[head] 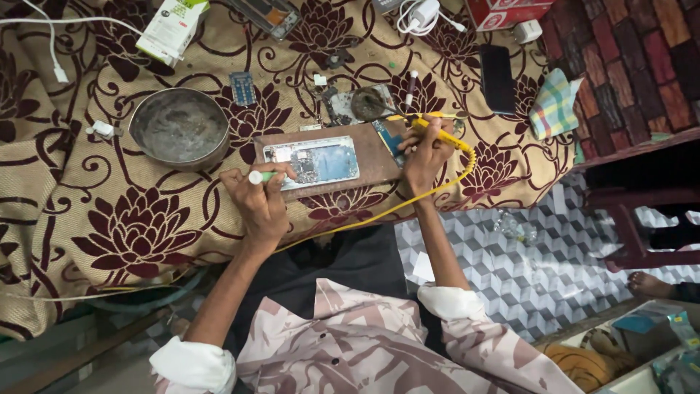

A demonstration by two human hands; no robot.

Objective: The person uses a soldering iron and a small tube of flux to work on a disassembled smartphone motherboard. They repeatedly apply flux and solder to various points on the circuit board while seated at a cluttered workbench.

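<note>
At centre frame, an opened phone [312,162] lies on a brown board [372,155]. The left hand [260,198] pinches a small green-tipped tube [261,176] at its lower-left corner; the right hand [425,152] grips a yellow soldering iron [436,132] just right, beside a metal bowl [179,128].

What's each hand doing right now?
Left hand: closed on a small green-tipped tool.
Right hand: closed on a yellow soldering iron.

Your white-and-green cardboard carton [172,28] lies tilted at the cloth's far left edge. A red box with white panels [507,12] sits at the far right. Near it lies a dark, blank phone screen [497,78], flat on the cloth.
</note>
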